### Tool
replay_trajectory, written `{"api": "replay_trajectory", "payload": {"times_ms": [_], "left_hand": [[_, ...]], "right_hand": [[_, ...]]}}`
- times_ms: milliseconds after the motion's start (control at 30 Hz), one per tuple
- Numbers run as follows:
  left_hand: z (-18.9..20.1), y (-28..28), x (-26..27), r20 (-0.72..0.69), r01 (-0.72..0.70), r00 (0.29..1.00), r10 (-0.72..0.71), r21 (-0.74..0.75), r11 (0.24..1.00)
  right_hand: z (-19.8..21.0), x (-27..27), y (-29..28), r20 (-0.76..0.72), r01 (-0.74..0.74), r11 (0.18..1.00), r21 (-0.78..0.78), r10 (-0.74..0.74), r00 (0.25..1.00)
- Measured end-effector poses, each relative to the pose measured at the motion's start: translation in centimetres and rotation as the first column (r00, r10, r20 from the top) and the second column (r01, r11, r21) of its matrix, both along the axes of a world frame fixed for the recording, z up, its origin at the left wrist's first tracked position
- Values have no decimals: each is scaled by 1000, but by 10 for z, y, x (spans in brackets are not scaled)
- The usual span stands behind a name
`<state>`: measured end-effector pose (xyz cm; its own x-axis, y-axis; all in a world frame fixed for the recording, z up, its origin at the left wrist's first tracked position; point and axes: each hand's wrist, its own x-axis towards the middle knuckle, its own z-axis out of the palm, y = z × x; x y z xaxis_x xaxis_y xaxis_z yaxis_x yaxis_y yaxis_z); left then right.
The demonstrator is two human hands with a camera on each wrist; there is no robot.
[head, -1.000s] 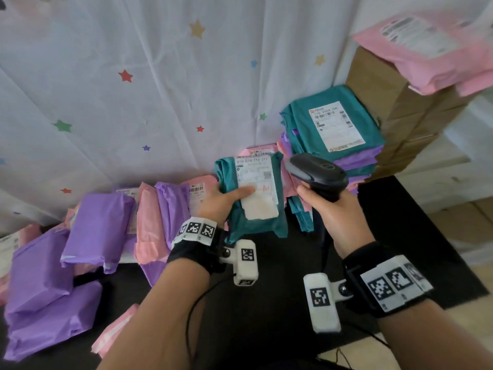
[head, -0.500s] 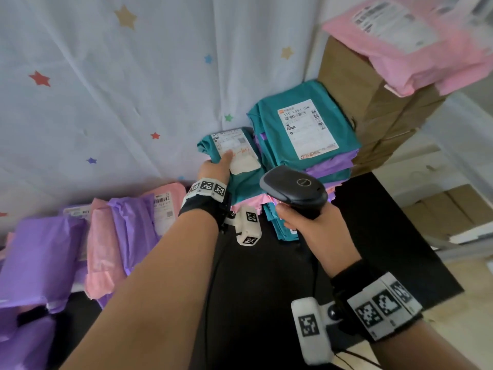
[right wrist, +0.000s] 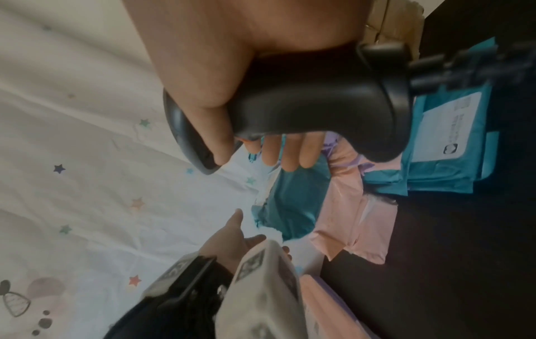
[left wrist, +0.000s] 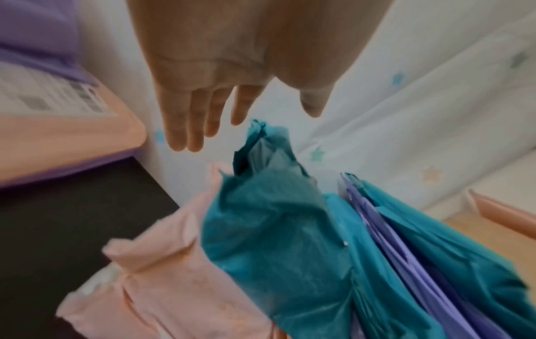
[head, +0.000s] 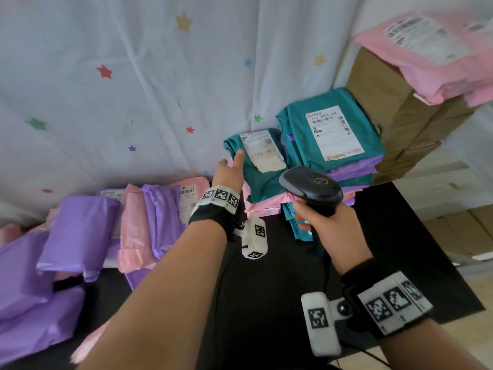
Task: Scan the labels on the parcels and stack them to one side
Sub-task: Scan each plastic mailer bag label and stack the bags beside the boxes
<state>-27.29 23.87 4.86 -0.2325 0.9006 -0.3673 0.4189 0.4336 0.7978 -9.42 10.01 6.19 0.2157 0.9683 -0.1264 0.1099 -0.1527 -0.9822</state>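
A teal parcel (head: 260, 169) with a white label lies face up on a pink parcel (head: 266, 205), at the back by the curtain. My left hand (head: 231, 166) hovers at its left edge with straight fingers and holds nothing. The thumb overlaps the parcel's edge, and I cannot tell whether it touches. The left wrist view shows this hand (left wrist: 246, 110) spread above the teal parcel (left wrist: 275, 229). My right hand (head: 320, 222) grips the black barcode scanner (head: 312, 186) just in front of the stack. In the right wrist view my fingers (right wrist: 290, 151) wrap round the scanner's handle (right wrist: 319, 103).
A taller stack of teal and purple parcels (head: 330, 134) stands right of the laid parcel, against brown cardboard boxes (head: 394, 129) topped with pink parcels (head: 437, 54). Purple and pink parcels (head: 149, 217) lie heaped at the left. The black tabletop (head: 266, 289) ends at the right.
My left hand carried the teal parcel away from the scanner to the back, laid it on the pink parcel and let go. The scanner stayed in my right hand.
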Motion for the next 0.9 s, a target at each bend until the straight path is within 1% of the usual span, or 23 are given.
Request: {"api": "replay_trajectory", "payload": {"times_ms": [67,133,233,300,400,500,567,600,667,733,800,900], "left_hand": [[5,-22,-16,-52,-2,999,6,70,998],[8,-49,-35,-100,8,995,9,163,987],[8,-91,-70,-206,-6,977,64,270,963],[6,-114,-99,-314,-55,935,166,333,941],[2,-136,-150,-494,-60,827,268,397,916],[-2,-145,-203,-614,-111,729,302,329,938],[-6,-148,-233,-685,-164,679,264,209,964],[-8,-149,-245,-715,-176,668,207,119,977],[-12,-149,-262,-746,-185,660,87,-49,982],[-16,-150,-272,-745,-196,666,32,-133,971],[-18,-151,-277,-730,-217,682,46,-142,966],[-16,-152,-277,-722,-229,687,82,-107,968]], "right_hand": [[-3,-10,-1,-27,30,999,10,-30,999],[-6,-24,-1,-38,48,999,-13,-49,998],[-12,-54,-4,3,4,999,-36,-4,1000],[-15,-77,-6,-11,-35,998,-51,35,999],[-17,-110,-9,-26,-124,989,-84,122,992],[-17,-138,-14,-25,-200,976,-82,199,980],[-16,-155,-16,-31,-229,969,-93,228,973],[-16,-162,-17,-35,-240,966,-99,238,971],[-17,-174,-19,-28,-260,960,-108,259,966],[-17,-183,-21,-17,-271,955,-116,271,962],[-18,-190,-23,-10,-270,955,-122,271,963],[-18,-196,-25,-5,-261,956,-132,263,965]]}}
